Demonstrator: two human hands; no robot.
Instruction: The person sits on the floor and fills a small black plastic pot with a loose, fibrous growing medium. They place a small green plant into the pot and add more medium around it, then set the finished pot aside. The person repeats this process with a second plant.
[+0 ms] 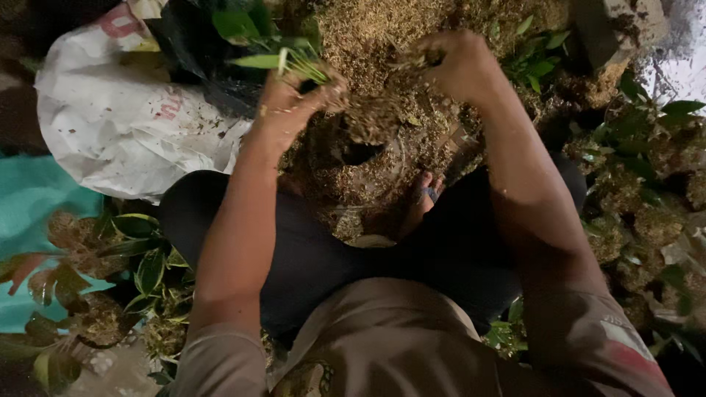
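Observation:
My left hand (294,103) is closed around a small green plant cutting (294,62) whose leaves stick up above the fingers. My right hand (452,62) is closed on a clump of brown husk-like potting mix (375,117), which spills down between the two hands. Below them a clear plastic bag or pot (368,184) stands filled with the same mix, a dark hole in its middle. It rests between my legs, beside my bare foot (426,195).
A large heap of brown potting mix (382,29) lies ahead. A white sack (125,125) sits at the upper left, a teal sheet (29,206) at the left. Potted cuttings with green leaves stand at the lower left (140,272) and along the right (647,184).

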